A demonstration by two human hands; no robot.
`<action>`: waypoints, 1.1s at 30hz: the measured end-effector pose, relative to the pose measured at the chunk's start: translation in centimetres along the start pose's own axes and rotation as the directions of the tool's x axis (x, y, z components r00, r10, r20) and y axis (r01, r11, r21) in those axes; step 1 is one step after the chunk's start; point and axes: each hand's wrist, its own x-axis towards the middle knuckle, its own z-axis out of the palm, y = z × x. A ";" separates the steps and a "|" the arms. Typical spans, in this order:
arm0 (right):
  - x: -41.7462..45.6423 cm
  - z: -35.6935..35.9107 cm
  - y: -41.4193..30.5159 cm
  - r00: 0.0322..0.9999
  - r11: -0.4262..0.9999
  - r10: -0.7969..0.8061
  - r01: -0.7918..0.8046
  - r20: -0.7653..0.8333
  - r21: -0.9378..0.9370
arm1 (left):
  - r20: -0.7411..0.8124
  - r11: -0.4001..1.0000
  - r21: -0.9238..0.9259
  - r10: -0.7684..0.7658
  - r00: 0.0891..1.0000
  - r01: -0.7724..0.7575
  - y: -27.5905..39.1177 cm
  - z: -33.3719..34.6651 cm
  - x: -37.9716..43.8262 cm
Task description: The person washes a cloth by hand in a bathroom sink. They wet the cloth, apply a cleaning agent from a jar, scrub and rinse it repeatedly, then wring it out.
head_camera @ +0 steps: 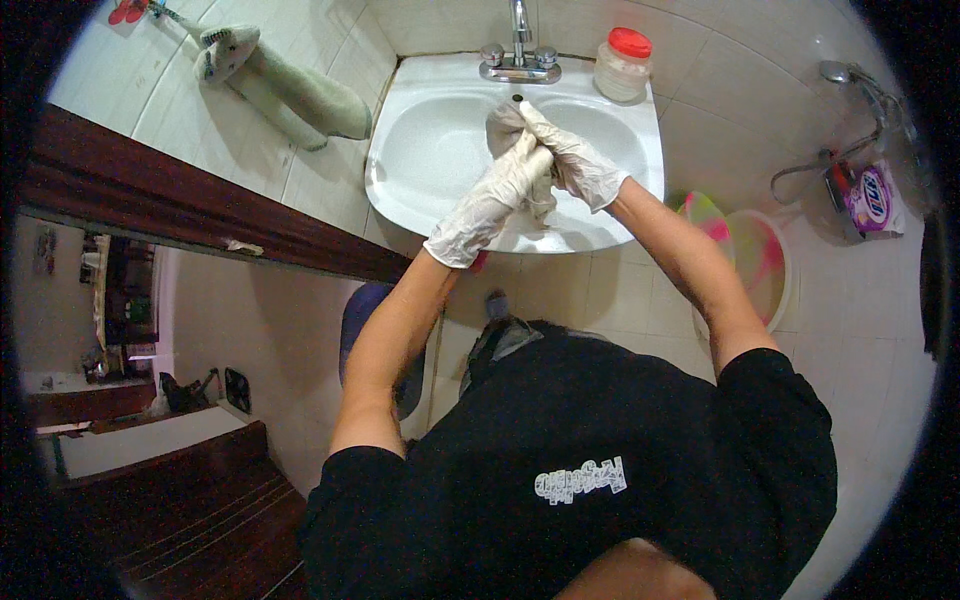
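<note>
Both my hands wear thin whitish gloves and meet over a white washbasin (442,135). My left hand (517,176) is closed on a wet-looking greyish cloth (541,201), part of which hangs down below it. My right hand (574,154) presses against the left from the right side, also gripping the cloth. A greyish piece (504,129), seemingly of the same cloth, shows above my left hand near the basin's overflow hole. Behind the hands stands a chrome two-handle faucet (520,69). Where the hands overlap, some fingers are hidden.
A jar with a red lid (624,64) stands at the basin's back right corner. A pale green towel (300,97) hangs on the left wall. Plastic tubs (780,277) stand on the floor at right, below a shower hose (870,139) and a purple packet (874,201). A dark wooden door frame (225,202) runs along the left.
</note>
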 end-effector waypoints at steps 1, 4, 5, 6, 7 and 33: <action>0.1 -0.3 -0.1 0.999 0.997 -0.001 -0.002 -0.039 -0.072 | 0.069 0.998 0.028 -0.052 0.996 0.050 0.0 -0.4 -0.9; -0.3 -1.9 -0.4 1.000 0.965 0.018 -0.018 0.000 -0.262 | 0.257 0.995 0.079 -0.073 0.964 0.054 -0.5 -2.0 -1.8; 0.1 -2.7 -0.3 1.000 0.957 0.005 0.002 0.023 -0.290 | 0.309 0.998 0.041 -0.066 0.949 0.056 -0.5 -3.1 -1.5; 1.0 -3.6 -0.2 0.993 0.948 -0.055 0.085 0.108 -0.305 | 0.354 0.998 0.007 -0.058 0.934 0.060 -0.5 -4.5 -1.2; 0.4 -2.7 -0.9 0.991 0.939 -0.123 0.131 0.045 -0.319 | 0.254 0.998 -0.058 -0.010 0.967 0.026 -0.9 -6.1 -0.7; -5.2 0.3 -11.8 0.899 0.372 -0.414 0.314 0.146 -0.874 | -0.020 0.877 0.397 0.302 0.953 -0.269 5.8 -8.3 3.5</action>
